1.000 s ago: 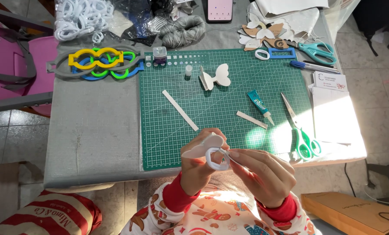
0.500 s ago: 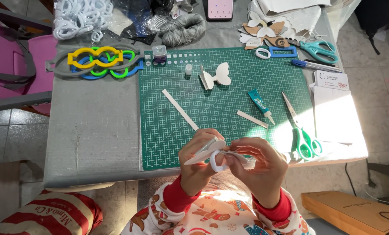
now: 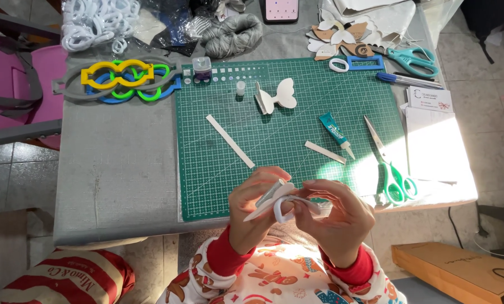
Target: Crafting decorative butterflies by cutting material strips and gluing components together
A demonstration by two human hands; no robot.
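Grey cloth covers the table (image 3: pixel 117 169), and a green cutting mat (image 3: pixel 286 141) lies on it, reaching almost to the near edge. Above the mat's near edge both hands work close together. The left hand (image 3: pixel 255 211) pinches a white cut-out piece (image 3: pixel 266 205) between thumb and fingers; something grey sits in that grip, but I cannot tell what. The right hand (image 3: pixel 339 219) curls in from the other side, fingertips pressed to a small white ring (image 3: pixel 283 209) and a thin white strip (image 3: pixel 314 204) running off it. Ring, strip and piece touch one another between the two hands, held clear of the mat.

On the mat lie green-handled scissors (image 3: pixel 390 163) at the right, a long white strip (image 3: pixel 229 141) to the left, a folded white bow shape (image 3: pixel 277 97) near the top, a small teal glue tube (image 3: pixel 335 132) and a short strip (image 3: pixel 325 152) beside it.

The held piece looks very light and thin, soft enough to crease or bend under a hard squeeze. The ring seems stiffer and probably smooth, so it may slip. A gentle pinch at the piece's middle, close to the ring, looks safest.
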